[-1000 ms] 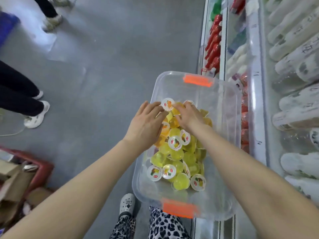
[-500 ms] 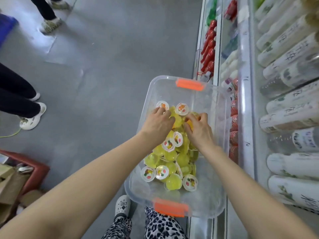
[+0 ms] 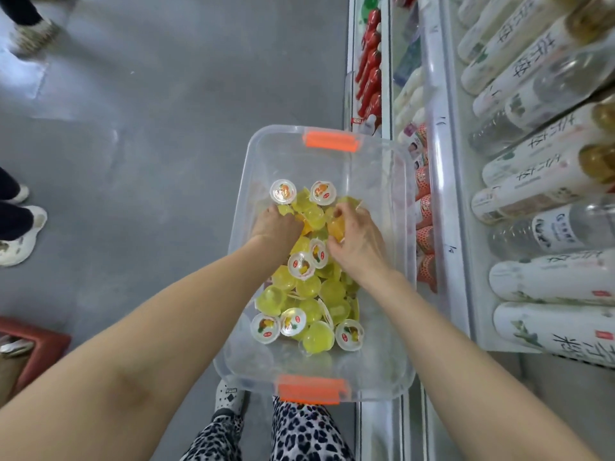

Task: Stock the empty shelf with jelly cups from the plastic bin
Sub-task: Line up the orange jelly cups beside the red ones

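Head view, looking down. Clear rectangular plastic bin at centre of frame, with one orange latch handle on its far rim and a second on its near rim; what supports the bin cannot be seen. Inside it is a loose heap of small translucent yellow jelly cups, some showing round white foil lids with a fruit print, others lying dome-up. The heap fills the middle of the bin, and the floor of the bin is bare along its far end and right side. Both hands are in the upper part of the heap. Left hand is knuckles-up, fingers bent downward and pressed together, tips buried among the cups, so whether they have closed on any cup cannot be told. Right hand is just beside it, fingers curled over several cups, with thumb and forefinger round a deeper orange-yellow one. The two hands are near each other but not touching. Right of frame: white shelving with rows of white-labelled bottles lying on their sides; red bottles at upper centre. Grey floor fills the left half. Bottom edge: leopard-print trousers and a white patterned shoe. Left edge: a bystander's white shoe; lower left, a red crate.
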{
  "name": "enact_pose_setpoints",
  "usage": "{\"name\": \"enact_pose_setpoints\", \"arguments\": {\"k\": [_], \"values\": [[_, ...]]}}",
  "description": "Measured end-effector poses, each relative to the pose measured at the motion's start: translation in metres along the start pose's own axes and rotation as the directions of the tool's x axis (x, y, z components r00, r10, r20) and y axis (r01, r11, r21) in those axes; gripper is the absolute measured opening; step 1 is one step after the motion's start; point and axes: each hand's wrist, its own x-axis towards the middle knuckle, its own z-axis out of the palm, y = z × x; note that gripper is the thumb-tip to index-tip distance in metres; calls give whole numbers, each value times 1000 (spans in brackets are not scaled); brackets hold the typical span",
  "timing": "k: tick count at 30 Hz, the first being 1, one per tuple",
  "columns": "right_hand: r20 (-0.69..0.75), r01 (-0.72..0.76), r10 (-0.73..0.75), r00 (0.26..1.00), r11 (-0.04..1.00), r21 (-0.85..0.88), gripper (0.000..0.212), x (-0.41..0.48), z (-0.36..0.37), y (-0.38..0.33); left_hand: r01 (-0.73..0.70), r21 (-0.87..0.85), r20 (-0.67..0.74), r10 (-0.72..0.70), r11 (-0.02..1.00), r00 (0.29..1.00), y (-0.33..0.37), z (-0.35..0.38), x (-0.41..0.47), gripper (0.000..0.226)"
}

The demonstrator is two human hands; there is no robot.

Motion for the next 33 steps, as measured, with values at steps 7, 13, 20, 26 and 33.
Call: {"name": "enact_pose_setpoints", "arguments": {"k": [7,13,20,26,33], "values": [[-104,-42,36,994,998,-56,40,-18,-23,-7,-62,-502,-246,-74,862,966,-1,-9,-32,53],[-209,-54,54,977,999,2,42,-63,-44,-25,-179,-665,-366,-107,725,924,-5,-15,-78,55],[-457,-88,127,881,991,105,42,-141,-52,-50,-348,-569,-538,-16,745,843,-1,-14,-148,50],[-579,-153,215,786,976,155,43,-224,-57,-66,-513,-471,-675,82,718,734,17,-11,-204,53],[-669,-297,315,673,944,147,57,-345,-70,-75,-724,-410,-762,228,554,606,61,-27,-276,57]]}}
